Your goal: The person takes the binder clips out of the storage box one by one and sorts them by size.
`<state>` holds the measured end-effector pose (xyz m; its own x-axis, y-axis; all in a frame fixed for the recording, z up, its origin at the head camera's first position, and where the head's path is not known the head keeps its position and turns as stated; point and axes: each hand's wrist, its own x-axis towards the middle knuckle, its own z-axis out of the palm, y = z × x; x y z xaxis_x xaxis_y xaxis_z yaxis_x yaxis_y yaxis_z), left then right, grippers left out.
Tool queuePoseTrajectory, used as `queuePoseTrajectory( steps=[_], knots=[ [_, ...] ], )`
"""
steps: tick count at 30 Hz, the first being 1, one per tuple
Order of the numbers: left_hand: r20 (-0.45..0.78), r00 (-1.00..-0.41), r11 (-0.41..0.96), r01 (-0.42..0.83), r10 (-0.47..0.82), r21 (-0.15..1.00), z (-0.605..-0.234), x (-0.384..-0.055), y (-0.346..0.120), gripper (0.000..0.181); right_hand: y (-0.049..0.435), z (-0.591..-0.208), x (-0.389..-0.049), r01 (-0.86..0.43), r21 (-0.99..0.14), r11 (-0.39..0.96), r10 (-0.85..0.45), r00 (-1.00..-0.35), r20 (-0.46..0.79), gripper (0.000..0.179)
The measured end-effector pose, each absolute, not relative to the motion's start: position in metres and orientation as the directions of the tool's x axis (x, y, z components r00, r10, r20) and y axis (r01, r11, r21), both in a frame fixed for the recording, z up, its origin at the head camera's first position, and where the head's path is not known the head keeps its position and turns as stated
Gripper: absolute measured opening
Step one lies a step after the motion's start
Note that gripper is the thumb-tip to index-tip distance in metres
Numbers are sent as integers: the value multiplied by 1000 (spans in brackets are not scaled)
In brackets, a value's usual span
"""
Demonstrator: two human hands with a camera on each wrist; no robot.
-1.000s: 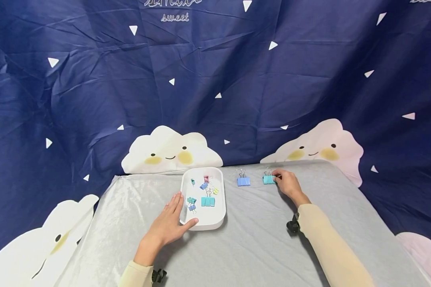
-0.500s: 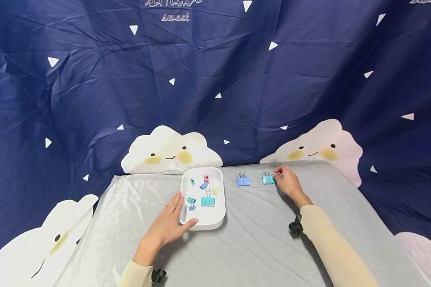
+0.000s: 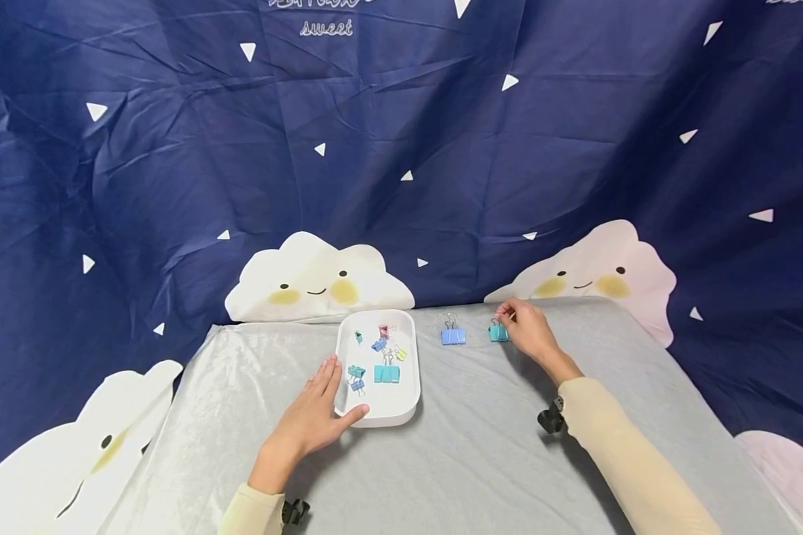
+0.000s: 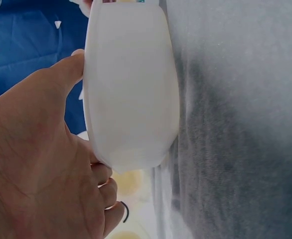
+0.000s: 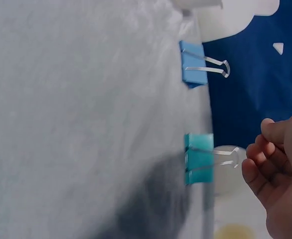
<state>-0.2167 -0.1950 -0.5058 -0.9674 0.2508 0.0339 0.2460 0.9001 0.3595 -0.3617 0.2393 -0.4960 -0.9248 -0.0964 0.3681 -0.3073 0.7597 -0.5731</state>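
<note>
My left hand (image 3: 310,412) rests against the left side and near corner of a white tray (image 3: 411,397), its fingers straight. Inside the tray lie a large turquoise binder clip (image 3: 387,374) and several smaller clips, among them a yellow clip (image 3: 401,354) and a red clip (image 3: 384,331). On the cloth to the right, a teal binder clip (image 5: 200,160) stands with its wire handles pointing away from me. My right hand (image 3: 530,331) hovers by those handles, fingers loosely bent; the right wrist view shows a gap and nothing held.
A blue binder clip (image 3: 453,336) stands between the tray and the teal one, handles likewise pointing away. Grey cloth (image 3: 455,461) covers the table. Behind its far edge hangs a dark blue curtain (image 3: 401,134) with clouds.
My right hand has let go of the teal clip's right end and shifted slightly up and left, over the handles. The left hand and the tray have stayed put.
</note>
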Motion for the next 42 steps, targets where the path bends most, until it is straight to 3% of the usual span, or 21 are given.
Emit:
queuePoseTrajectory(
  steps=[23,33,42],
  knots=[
    [35,-967,899,246,251,363,-505,-217,-195,110,158,-439,-354,-497,-530,687,-282,-855,436,7],
    [34,-967,897,247,252,367,-503,-216,-195,109,114,-417,-343,-561,-519,644,-411,-827,384,8],
    [26,-966,899,248,256,362,-503,-217,-195,110,80,-413,-343,-624,-433,651,-540,-781,313,13]
  ],
)
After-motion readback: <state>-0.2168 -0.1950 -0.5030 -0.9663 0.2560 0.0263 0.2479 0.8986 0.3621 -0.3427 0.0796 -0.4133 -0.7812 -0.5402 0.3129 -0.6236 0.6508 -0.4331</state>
